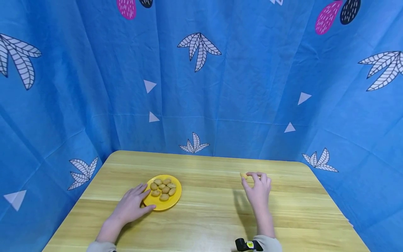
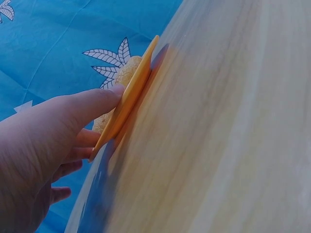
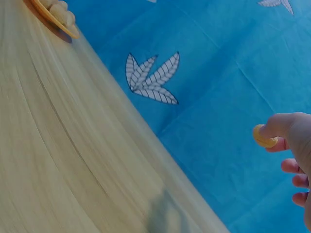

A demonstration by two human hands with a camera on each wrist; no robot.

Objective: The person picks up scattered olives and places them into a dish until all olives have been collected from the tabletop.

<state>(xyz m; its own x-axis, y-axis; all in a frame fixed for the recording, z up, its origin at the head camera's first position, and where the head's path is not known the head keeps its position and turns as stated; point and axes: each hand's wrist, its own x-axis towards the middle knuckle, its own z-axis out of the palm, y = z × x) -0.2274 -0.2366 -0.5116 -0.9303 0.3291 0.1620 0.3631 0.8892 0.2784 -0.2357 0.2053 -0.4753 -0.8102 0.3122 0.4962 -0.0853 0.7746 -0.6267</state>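
A yellow plate lies on the left half of the table with several small golden-brown cookies on it. My left hand rests at the plate's left rim. Its thumb touches the near edge and its outstretched fingers reach the left side. The left wrist view shows the thumb against the rim, beside rough-surfaced cookies. Over the right half of the table, my right hand pinches one small cookie between thumb and index finger. In the right wrist view this cookie is held apart from the tabletop.
The light wooden table has rounded far corners. A blue curtain with leaf and triangle prints hangs behind it and along both sides. A black strap is around my right wrist, over a light sleeve.
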